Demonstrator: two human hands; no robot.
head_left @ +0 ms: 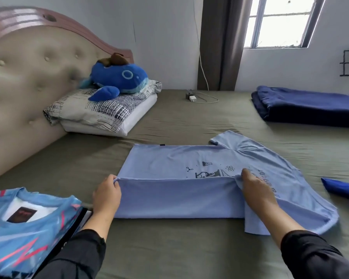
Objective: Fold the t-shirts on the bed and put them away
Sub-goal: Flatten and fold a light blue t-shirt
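Observation:
A light blue t-shirt (169, 162) with a dark science print lies spread across the olive bed sheet (179, 121), its near long edge lifted and doubled over toward the middle. My left hand (107, 196) pinches the left end of that raised fold. My right hand (256, 190) pinches the fold's right end, near the print. One sleeve (226, 138) sticks out at the far side. A folded patterned blue shirt (22, 232) with pink streaks lies at the near left, beside my left forearm.
At the headboard (24, 87) lies a patterned pillow (101, 109) with a blue whale plush (117, 77) on top. A folded navy blanket (308, 105) sits far right, a charger and cable (193, 97) at the far edge, and a bright blue cloth (343, 188) at right.

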